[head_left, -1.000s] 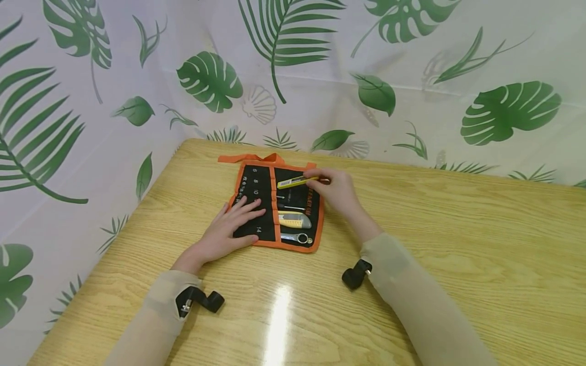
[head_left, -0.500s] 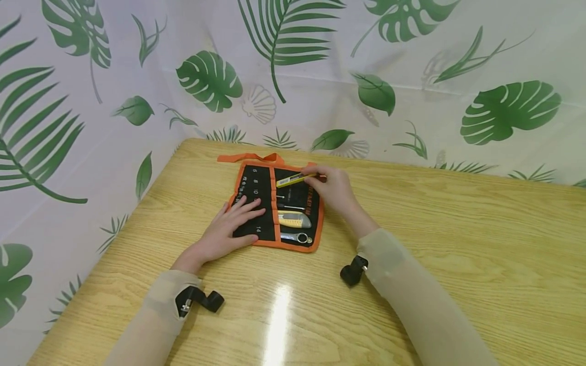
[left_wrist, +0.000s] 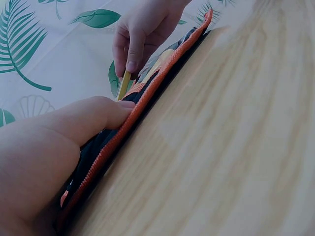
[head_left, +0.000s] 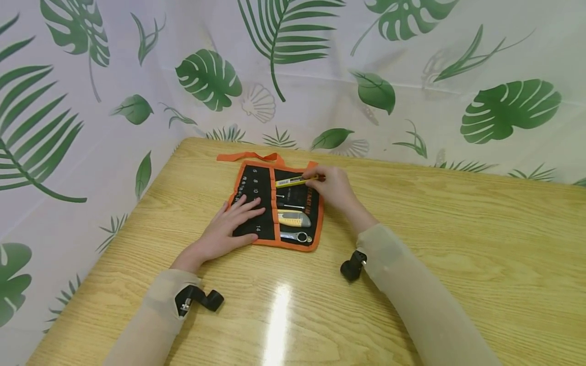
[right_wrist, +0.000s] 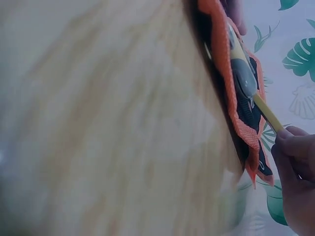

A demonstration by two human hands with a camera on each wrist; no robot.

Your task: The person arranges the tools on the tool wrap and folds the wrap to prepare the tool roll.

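An orange-edged black tool roll (head_left: 267, 223) lies unfolded on the table, printed with numbers on its left panel. My left hand (head_left: 225, 229) rests on that panel, fingers spread. Between thumb and fingers, my right hand (head_left: 336, 190) pinches a slim, flat yellow stick with a label (head_left: 289, 182). The stick's far end meets the orange band at the top of the pockets; in the right wrist view, the yellow stick (right_wrist: 268, 114) slants out toward the fingertips. Below it in the roll sit thin metal shafts (head_left: 293, 206), a yellow-and-grey utility knife (head_left: 293, 218) and a ring-ended wrench (head_left: 295, 237).
The wooden table (head_left: 448, 244) extends to both sides and toward me. An orange strap (head_left: 244, 156) trails from the roll's far edge. Behind the table hangs a white leaf-patterned cloth (head_left: 311, 107). Black camera mounts (head_left: 352, 267) jut from both wrists.
My right hand has shifted slightly left, bringing the yellow stick's end to the orange band and lower over the roll. The left hand has stayed in place.
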